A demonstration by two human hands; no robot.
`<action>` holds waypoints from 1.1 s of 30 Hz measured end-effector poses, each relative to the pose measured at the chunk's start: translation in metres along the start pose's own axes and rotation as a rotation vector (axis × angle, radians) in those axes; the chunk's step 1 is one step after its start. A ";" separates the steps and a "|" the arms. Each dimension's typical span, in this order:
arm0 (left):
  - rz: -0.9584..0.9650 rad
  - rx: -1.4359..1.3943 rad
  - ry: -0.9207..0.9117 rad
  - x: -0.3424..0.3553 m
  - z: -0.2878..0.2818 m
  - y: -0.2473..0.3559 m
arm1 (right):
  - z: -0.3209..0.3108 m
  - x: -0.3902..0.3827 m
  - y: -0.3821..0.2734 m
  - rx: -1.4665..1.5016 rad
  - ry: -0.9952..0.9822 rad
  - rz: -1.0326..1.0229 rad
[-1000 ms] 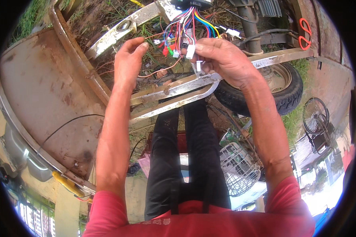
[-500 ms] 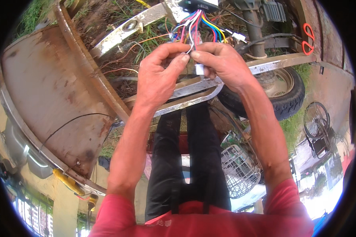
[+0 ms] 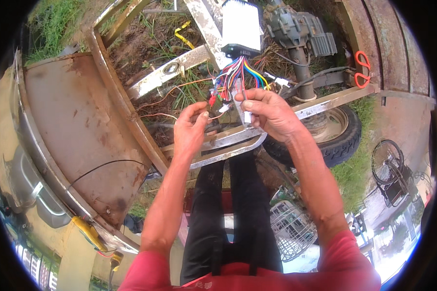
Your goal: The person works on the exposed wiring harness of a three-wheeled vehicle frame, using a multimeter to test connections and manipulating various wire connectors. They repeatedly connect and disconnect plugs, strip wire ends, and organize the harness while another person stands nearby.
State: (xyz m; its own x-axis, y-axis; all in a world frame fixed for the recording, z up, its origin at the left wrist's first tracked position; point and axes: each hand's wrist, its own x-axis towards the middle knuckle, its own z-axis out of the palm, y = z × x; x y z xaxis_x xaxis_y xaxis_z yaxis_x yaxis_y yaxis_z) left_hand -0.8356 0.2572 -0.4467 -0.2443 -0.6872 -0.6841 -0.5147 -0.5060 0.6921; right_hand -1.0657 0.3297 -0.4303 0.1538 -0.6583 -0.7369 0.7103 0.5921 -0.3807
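Note:
A controller box (image 3: 241, 29) with a white top rests on the metal frame, and a fan of coloured wires (image 3: 250, 72) runs from its near end. My right hand (image 3: 273, 115) pinches a wire from this bundle, with a white plug connector (image 3: 247, 117) by its fingers. My left hand (image 3: 189, 130) is closed at thumb and forefinger beside a red connector (image 3: 212, 100); what lies between those fingertips is too small to make out. Another white connector (image 3: 224, 108) hangs between the two hands.
A painted frame bar (image 3: 223, 140) crosses in front of me. A tyre (image 3: 342, 143) and a motor with axle (image 3: 296, 31) are at right; red-handled scissors (image 3: 362, 70) sit on the right rail. A rusty panel (image 3: 77, 131) fills the left, with a yellow tool (image 3: 88, 233) near its lower edge.
My hands were together at a white wire; they are now apart, the left having moved down and left to the red connector. The view has shifted, showing more of the controller box.

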 end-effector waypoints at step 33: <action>0.073 -0.268 0.052 -0.039 0.006 0.087 | 0.031 0.008 -0.014 -0.149 0.124 0.033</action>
State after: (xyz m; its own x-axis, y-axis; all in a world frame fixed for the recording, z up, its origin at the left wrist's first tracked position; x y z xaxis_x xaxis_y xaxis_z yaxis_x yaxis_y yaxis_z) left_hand -0.8757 0.2432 -0.3608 -0.2267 -0.7496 -0.6219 -0.2597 -0.5689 0.7804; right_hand -1.0531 0.3013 -0.4134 0.0829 -0.5804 -0.8101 0.5953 0.6808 -0.4268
